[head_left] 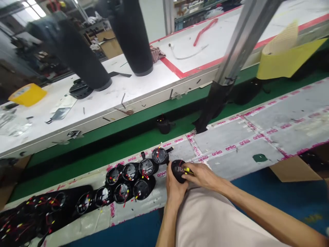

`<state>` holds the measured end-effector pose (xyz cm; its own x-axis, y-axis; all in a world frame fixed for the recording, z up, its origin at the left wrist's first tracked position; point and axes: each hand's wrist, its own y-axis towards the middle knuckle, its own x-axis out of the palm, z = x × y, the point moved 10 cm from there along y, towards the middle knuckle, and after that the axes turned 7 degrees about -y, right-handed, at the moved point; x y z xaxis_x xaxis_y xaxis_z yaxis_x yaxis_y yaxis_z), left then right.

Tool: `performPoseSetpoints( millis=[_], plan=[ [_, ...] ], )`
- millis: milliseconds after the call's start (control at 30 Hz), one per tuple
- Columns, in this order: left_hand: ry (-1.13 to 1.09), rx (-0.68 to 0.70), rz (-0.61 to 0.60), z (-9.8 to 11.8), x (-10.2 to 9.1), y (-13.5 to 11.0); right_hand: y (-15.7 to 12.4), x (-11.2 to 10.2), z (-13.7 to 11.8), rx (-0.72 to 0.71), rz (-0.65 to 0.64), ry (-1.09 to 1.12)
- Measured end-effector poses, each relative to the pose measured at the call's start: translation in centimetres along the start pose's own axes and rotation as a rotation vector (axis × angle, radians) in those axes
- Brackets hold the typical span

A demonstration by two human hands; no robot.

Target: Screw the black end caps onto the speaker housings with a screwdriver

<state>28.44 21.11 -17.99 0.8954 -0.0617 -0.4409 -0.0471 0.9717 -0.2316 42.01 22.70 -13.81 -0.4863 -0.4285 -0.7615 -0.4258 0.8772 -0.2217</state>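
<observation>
My left hand (175, 188) curls round the side of a black round housing (177, 167) on the near bench, just in front of my body. The housing's open top faces up, and dark parts and a bit of red wire show in it. Over its right edge, my right hand (202, 174) pinches a small yellow-and-black thing (188, 169); its kind is partly hidden by the fingers. Just left of my hands stands a similar black housing (159, 156) with red and white wires. Several more such housings (130, 171) stand in rows beyond it.
More wired black housings (28, 212) crowd the bench's left end. The grey bench (221, 137) carries pink-printed tape. Across a green gap, a white table (164, 82) holds tall black cylinders (136, 41) and a yellow tape roll (27, 94). A metal post (233, 44) rises between.
</observation>
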Motion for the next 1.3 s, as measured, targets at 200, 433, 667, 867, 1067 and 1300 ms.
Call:
performPoseSetpoints(
  millis=[200,433,667,867,1067,1300],
  plan=[
    [0.076,0.017,0.169,-0.7,-4.2,-3.7,-0.1,2.4,-4.3,-0.154,-0.136,-0.227],
    [0.174,-0.187,0.365,-2.9,-7.9,-7.0,2.6,4.7,-8.0,-0.336,-0.158,-0.367],
    [0.18,-0.213,0.411,-4.1,-8.3,-7.6,2.9,3.2,-8.7,-0.348,-0.097,-0.162],
    [0.295,-0.27,0.476,-3.8,-9.4,-7.8,9.1,-6.8,-4.7,-0.159,0.303,-0.215],
    [0.253,-0.221,0.605,-3.8,-9.8,-8.9,20.3,-9.9,-2.0,-0.091,0.255,-0.501],
    [0.223,0.058,0.762,-1.4,-10.9,-10.3,22.4,-8.6,-0.7,-0.08,0.16,-0.579]
  ],
)
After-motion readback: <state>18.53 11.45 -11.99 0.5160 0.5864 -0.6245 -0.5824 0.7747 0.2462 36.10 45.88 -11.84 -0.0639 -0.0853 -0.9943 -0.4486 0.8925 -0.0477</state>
